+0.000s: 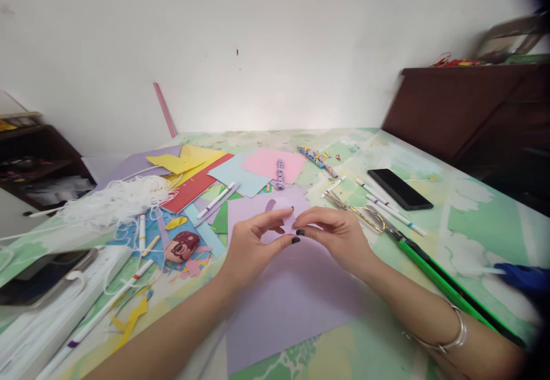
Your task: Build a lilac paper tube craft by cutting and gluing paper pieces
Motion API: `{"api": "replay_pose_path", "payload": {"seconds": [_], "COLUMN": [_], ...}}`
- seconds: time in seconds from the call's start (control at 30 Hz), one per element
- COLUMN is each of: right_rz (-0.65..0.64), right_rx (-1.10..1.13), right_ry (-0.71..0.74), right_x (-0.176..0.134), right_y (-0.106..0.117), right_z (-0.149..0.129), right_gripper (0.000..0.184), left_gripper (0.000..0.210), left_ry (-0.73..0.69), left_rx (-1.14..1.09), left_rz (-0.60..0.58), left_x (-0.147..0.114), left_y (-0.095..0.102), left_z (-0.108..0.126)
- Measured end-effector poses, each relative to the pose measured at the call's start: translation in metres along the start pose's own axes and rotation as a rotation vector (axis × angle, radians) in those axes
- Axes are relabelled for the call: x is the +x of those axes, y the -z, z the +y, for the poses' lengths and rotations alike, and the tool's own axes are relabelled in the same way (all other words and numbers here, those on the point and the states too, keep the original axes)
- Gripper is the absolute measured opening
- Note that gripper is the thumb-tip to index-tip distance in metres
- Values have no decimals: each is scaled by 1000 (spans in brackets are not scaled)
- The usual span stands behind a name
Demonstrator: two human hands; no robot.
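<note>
Above a large purple paper sheet [296, 305], my left hand [251, 242] and my right hand [339, 234] meet fingertip to fingertip. Both pinch a small piece of light purple paper [289, 219], whose shape is partly covered by the fingers. Just beyond the fingers, a short darker purple strip [270, 206] lies on the sheet. Farther back stands or lies a small purple paper roll [281, 173] with dark marks, beside pink paper [270, 163]. Gold-handled scissors [372, 218] lie right of my right hand.
Left: tangled white cord [122, 199], coloured papers, a dark red eraser-like block [183, 246], a power strip [92, 294] and a phone [43, 277]. Right: white markers [397, 215], a black phone [399, 188] and a long green-and-black handled tool [451, 282]. Decorated rolls [311, 157] lie behind.
</note>
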State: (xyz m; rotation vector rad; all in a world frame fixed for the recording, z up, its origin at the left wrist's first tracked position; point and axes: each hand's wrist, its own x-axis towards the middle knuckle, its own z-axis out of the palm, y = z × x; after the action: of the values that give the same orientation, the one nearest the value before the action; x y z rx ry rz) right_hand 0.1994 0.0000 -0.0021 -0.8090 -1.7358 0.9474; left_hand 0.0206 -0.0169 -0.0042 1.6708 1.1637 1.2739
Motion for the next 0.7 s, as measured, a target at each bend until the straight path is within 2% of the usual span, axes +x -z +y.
{"api": "replay_pose_path", "payload": {"seconds": [0.13, 0.27, 0.43, 0.57, 0.7], "right_rz": [-13, 3, 20, 9, 204], "right_rx": [24, -17, -244, -218, -82], "right_ry": [-23, -42, 100, 118, 2], "right_x": [1, 1, 1, 4, 9], "right_y": [0, 0, -1, 4, 17], "right_z": [1, 1, -1, -3, -7], "right_gripper": [7, 7, 11, 15, 15], "left_gripper": [32, 31, 17, 6, 6], "left_ry": [-10, 15, -60, -124, -146], "left_rx": [14, -70, -87, 11, 22], "left_rz": [4, -25, -42, 20, 153], "left_x": [2, 2, 0, 1, 5], "left_y": [2, 1, -3, -2, 4], "left_z": [0, 3, 2, 2, 6]}}
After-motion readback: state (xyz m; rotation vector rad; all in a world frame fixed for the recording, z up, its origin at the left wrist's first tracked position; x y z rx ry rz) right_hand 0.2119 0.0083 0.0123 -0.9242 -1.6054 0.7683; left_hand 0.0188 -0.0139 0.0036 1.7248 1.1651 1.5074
